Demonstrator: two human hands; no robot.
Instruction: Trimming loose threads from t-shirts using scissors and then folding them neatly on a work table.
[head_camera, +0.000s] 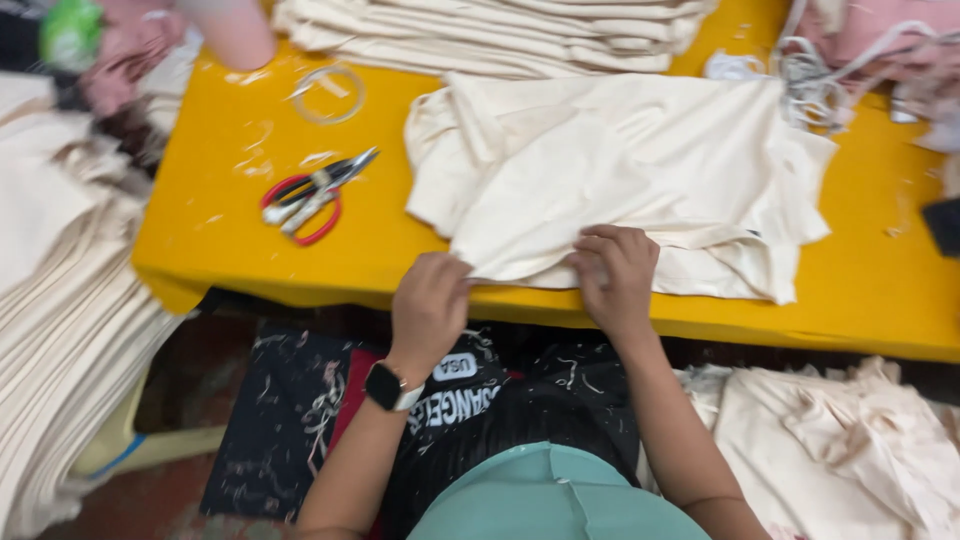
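Note:
A cream cloth piece (620, 170) lies crumpled on the yellow table (220, 220). My left hand (430, 305) pinches the cloth's near edge at the table's front. My right hand (615, 275) grips the same edge a little to the right, fingers curled over the fabric. A dark watch is on my left wrist. Red-handled scissors (310, 195) lie on the table to the left of the cloth, apart from both hands.
A stack of folded cream cloth (500, 30) sits at the table's far side. More cream fabric is piled at the left (50, 300) and lower right (850, 450). A clear tape ring (330, 95), white cords (810, 80) and pink fabric (880, 30) lie beyond.

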